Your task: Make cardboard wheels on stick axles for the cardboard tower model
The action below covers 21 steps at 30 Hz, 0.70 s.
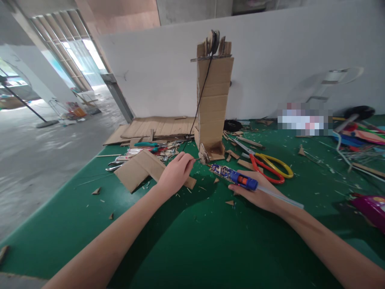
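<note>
My right hand point(255, 192) is wrapped round a blue hot glue gun point(243, 180), with a clear glue stick out of its back. The gun's nozzle is close to a small cardboard wheel point(203, 155) low on a cardboard tower point(213, 104). My left hand point(178, 170) is closed in a pinch on a thin stick point(197, 159) that runs to this wheel. A pulley point(214, 41) sits on top of the tower. From it a black cord point(201, 98) slants down behind my left hand, where its end is hidden.
Scissors point(267, 165) with red and yellow handles lie right of the tower. Left are folded cardboard point(135, 170) and teal-handled pliers point(146, 144). Cardboard scraps point(230, 202) dot the green table point(192, 245). A purple object point(371, 208) is at the right edge, and a white wall panel point(162, 76) stands behind.
</note>
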Each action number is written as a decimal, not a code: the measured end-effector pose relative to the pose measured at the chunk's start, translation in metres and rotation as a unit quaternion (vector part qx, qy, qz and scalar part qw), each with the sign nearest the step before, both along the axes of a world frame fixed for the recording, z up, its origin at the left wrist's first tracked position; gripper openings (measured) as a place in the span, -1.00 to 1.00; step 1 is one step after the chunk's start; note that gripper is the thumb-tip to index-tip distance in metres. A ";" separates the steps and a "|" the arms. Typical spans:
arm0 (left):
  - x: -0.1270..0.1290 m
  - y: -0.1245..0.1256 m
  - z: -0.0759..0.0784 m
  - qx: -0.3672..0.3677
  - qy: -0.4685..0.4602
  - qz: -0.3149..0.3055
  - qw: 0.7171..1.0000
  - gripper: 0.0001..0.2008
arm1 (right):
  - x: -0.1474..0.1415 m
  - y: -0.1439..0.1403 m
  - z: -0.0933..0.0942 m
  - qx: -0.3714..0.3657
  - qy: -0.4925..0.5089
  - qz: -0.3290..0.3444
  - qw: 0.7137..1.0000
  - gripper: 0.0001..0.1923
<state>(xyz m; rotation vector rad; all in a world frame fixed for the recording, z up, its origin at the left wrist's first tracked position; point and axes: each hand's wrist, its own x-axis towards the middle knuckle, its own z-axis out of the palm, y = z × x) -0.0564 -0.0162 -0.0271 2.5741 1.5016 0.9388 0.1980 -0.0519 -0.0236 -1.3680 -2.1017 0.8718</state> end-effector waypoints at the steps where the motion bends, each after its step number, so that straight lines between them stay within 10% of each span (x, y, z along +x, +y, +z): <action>1: 0.000 0.000 0.000 0.000 0.000 0.001 1.000 -0.82 | 0.000 0.000 0.000 0.001 -0.001 -0.001 1.000 -0.71; 21: 0.001 0.002 -0.001 -0.004 0.006 0.005 1.000 -0.80 | 0.001 0.000 0.000 0.015 -0.006 0.000 1.000 -0.72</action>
